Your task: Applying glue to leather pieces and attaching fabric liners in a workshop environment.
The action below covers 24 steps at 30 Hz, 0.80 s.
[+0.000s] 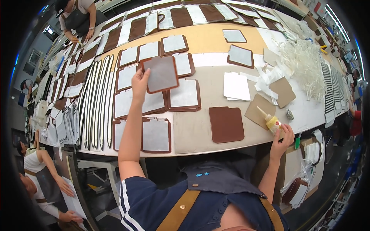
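Note:
My left hand (140, 84) is closed on the left edge of a leather panel (163, 75), thumb on its grey face. The panel has a reddish-brown border and is held up over rows of similar panels. At the right, my right hand (283, 136) has its fingers round the bottom of a small yellowish glue bottle (273, 124). The bottle is tilted, its pale nozzle pointing up and left over a tan card (257, 109). Left of the bottle lies a stack of plain brown panels (226, 125).
Stacks of grey-faced panels (184, 94) cover the table's left middle. Long dark-edged strips (96, 104) lie beyond them. White sheets (236, 86) and a heap of clear strips (302, 63) are at the right. Co-workers (79, 19) stand at the far left and near left.

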Available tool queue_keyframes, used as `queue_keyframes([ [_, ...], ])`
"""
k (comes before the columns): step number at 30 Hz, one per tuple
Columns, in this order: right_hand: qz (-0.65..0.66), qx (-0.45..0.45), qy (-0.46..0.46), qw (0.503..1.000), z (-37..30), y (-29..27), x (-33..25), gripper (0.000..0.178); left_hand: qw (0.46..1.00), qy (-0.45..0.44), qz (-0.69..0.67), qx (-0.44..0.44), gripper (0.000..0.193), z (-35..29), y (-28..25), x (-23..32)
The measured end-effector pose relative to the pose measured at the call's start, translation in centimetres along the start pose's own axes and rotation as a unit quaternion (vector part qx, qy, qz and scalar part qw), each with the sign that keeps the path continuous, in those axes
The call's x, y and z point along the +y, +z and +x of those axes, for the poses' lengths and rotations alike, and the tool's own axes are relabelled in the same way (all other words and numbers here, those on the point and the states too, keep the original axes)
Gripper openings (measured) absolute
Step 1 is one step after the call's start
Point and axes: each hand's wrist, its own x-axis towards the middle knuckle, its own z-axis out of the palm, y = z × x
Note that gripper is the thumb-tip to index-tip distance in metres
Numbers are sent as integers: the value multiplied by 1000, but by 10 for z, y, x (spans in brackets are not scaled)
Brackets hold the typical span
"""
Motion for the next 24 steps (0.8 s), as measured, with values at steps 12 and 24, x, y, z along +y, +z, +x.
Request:
queue_keyframes([
  [12,-80,13,48,996,-11,-2,24,34,982,-129,-125,-50,37,17,32,26],
  [24,-73,13,55,996,-14,5,44,46,973,-120,111,-162,34,-29,41,-17],
])
